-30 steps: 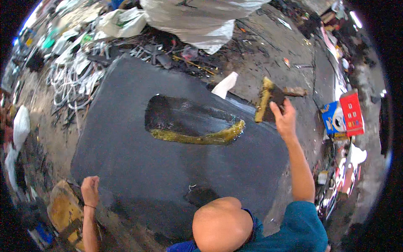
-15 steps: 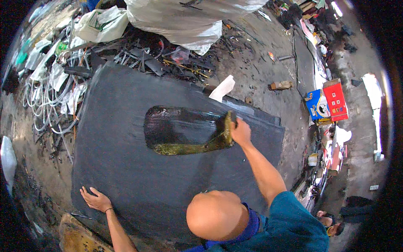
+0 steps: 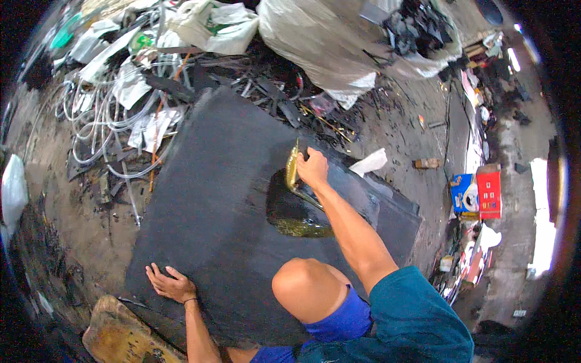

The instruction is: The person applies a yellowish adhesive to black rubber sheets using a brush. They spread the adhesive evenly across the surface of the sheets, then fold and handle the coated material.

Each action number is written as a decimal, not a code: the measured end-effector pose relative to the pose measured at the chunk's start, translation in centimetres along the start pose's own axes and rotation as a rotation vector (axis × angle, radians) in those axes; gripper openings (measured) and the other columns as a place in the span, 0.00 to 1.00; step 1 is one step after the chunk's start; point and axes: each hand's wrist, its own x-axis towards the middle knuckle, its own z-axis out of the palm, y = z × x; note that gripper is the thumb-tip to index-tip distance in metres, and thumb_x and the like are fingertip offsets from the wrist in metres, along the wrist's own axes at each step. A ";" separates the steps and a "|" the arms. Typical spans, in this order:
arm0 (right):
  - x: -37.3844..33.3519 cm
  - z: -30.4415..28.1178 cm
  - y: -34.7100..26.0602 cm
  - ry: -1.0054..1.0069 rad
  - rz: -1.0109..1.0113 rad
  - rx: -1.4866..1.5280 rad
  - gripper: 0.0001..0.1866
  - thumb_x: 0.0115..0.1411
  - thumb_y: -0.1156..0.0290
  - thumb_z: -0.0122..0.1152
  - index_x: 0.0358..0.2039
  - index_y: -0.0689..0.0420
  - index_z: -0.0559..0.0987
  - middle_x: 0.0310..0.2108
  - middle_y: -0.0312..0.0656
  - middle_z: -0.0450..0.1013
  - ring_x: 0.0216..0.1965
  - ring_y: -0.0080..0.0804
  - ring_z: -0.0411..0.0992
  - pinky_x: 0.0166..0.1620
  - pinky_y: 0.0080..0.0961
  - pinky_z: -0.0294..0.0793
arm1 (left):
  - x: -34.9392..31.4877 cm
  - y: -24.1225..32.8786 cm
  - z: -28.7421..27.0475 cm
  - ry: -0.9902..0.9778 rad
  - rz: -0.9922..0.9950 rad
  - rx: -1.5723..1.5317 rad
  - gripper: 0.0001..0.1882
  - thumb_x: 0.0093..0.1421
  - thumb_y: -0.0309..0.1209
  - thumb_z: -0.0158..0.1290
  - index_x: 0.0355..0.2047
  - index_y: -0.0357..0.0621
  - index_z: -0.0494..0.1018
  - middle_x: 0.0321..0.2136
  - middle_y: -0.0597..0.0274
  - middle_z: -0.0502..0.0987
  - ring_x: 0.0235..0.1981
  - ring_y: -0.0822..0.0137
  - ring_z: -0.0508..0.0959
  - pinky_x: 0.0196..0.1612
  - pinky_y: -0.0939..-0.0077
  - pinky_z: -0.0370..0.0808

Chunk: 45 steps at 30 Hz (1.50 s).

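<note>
On the far left, pale looped tubing [image 3: 100,130] is lying beside a dark sheet [image 3: 200,199], and a worn yellow-brown board [image 3: 118,331] is showing by its near corner. The left hand [image 3: 171,283] is resting at the sheet's left edge, fingers spread, gripping nothing; if it is bearing down too lightly, the sheet could slide under a sideways push. Toward the middle, a wet patch [image 3: 285,206] is shining on the sheet, a yellowish band [image 3: 302,228] lying along its near side; a thick band could pool unevenly. At the patch's far side a spreader [image 3: 292,166] is showing its yellowish edge; a tilted edge could leave streaks. A bare knee [image 3: 305,284] is hanging near the patch and could smear it if the person leans in. The right hand [image 3: 313,167] is holding the spreader, fingers and thumb closed around it; wet coating reaching the fingers could cause a slip. Farther right, a white scrap [image 3: 370,162] is lying at the sheet's far edge, where a wide stroke could catch it, while a red and blue box [image 3: 475,193] is standing well apart
</note>
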 end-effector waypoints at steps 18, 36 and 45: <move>10.1 10.8 -19.3 -0.062 -0.355 0.011 0.24 0.56 0.55 0.58 0.50 0.53 0.79 0.44 0.52 0.77 0.47 0.53 0.75 0.51 0.47 0.74 | 0.6 0.7 -1.2 -0.079 -0.026 -0.076 0.24 0.67 0.37 0.43 0.61 0.43 0.62 0.65 0.53 0.59 0.66 0.53 0.59 0.65 0.52 0.54; 8.0 2.9 -5.9 -0.891 -1.563 -0.356 0.26 0.45 0.78 0.61 0.48 0.46 0.77 0.49 0.33 0.76 0.52 0.36 0.72 0.55 0.38 0.68 | 0.0 0.2 -0.4 -0.036 -0.012 -0.049 0.23 0.67 0.38 0.43 0.61 0.44 0.64 0.65 0.56 0.60 0.66 0.56 0.59 0.65 0.55 0.54; 0.0 -18.6 27.0 -0.951 -1.178 -0.641 0.33 0.46 0.77 0.62 0.55 0.40 0.74 0.56 0.26 0.71 0.59 0.31 0.66 0.66 0.49 0.52 | -0.4 0.5 0.6 0.040 0.019 -0.062 0.22 0.69 0.41 0.43 0.59 0.45 0.67 0.63 0.56 0.64 0.64 0.55 0.64 0.63 0.56 0.58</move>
